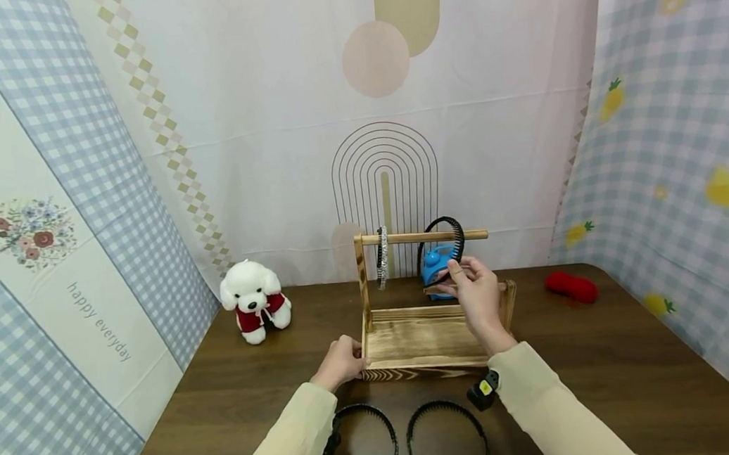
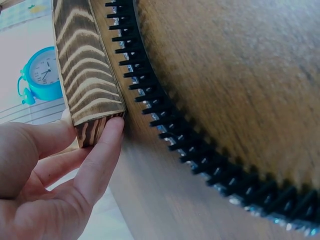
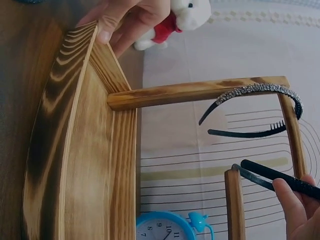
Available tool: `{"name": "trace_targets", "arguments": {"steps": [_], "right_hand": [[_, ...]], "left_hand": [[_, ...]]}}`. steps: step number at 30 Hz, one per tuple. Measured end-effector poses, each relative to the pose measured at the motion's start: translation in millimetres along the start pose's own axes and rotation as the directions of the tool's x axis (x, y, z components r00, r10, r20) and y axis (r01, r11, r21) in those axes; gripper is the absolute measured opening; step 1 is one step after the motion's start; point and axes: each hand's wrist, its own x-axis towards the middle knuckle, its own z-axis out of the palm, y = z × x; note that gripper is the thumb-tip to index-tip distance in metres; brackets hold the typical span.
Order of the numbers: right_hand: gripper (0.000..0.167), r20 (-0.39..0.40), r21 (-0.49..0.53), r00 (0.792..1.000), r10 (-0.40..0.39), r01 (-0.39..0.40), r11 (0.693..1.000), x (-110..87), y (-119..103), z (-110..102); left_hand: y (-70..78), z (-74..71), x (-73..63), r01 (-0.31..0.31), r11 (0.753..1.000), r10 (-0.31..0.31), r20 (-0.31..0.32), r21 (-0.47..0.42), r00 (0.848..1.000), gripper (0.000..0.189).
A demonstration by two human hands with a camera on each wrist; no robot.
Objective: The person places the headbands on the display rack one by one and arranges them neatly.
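Note:
A wooden rack [image 1: 423, 340] with a low tray, an upright post and a top bar [image 1: 416, 238] stands on the table. My left hand [image 1: 339, 362] grips the tray's left front corner, thumb on one side and fingers on the other in the left wrist view. Over the bar's right part loops a black toothed headband [image 1: 459, 238], its lower end pinched by my right hand [image 1: 479, 297]. Toward the bar's left end hangs a headband with silvery sparkle [image 3: 250, 90]. Two more black headbands, one left [image 1: 391, 433] and one right [image 1: 443, 403], lie before the rack.
Behind the rack is a blue alarm clock [image 1: 434, 268]. A white plush dog [image 1: 252, 299] in red sits at the back left. Some red bundle [image 1: 570, 288] lies at the back right. The rack's short right post [image 3: 234, 200] rises near my right hand.

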Motion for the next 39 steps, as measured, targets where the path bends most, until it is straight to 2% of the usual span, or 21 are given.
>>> {"name": "trace_targets", "arguments": {"steps": [8, 17, 22, 30, 39], "right_hand": [[0.021, 0.017, -0.024, 1.000, -0.002, 0.003, 1.000, -4.1, 2.5, 10.8], [0.026, 0.029, -0.116, 0.999, -0.031, 0.034, 0.993, -7.4, 6.4, 20.4], [0.027, 0.048, -0.197, 0.998, -0.051, 0.059, 0.979, -9.4, 8.5, 25.6], [0.022, 0.060, -0.272, 0.993, -0.097, 0.110, 0.956, -11.9, 10.6, 36.3], [0.028, 0.087, -0.359, 0.989, -0.117, 0.141, 0.923, -10.7, 15.9, 47.6]], "left_hand": [[-1.3, 0.6, 0.3, -0.008, 1.000, 0.008, 0.002, -0.002, 1.000, 0.011], [-2.1, 2.3, 0.3, -0.001, 1.000, 0.001, 0.004, 0.004, 1.000, 0.010], [-1.5, 1.8, -0.1, -0.003, 1.000, 0.003, -0.001, 0.002, 1.000, 0.010], [-0.5, 1.4, -1.0, -0.018, 1.000, 0.018, -0.011, 0.023, 1.000, 0.007], [0.3, 0.2, -2.8, 0.002, 1.000, -0.002, -0.002, -0.002, 1.000, 0.011]]}}
